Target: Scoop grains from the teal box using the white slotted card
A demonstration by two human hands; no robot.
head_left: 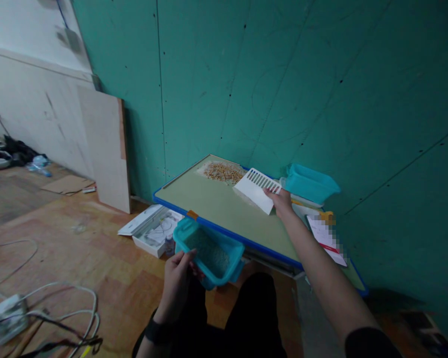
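My left hand grips the near rim of a turquoise plastic basin below the table's front edge. Pale grains cover the basin's bottom. Over the tabletop, my right hand is closed on the right end of a white slotted scoop, its slots along the far side. The scoop is tilted, and its left end lies close to a heap of yellowish kernels mixed with paler grains. Some pale grains or powder lie along the scoop's near edge. What the scoop holds, if anything, cannot be made out.
A second turquoise basin stands at the table's back right, near a paper sheet and a yellow object. An opened white box sits on the floor. Cables and a power strip lie lower left; a board leans upright.
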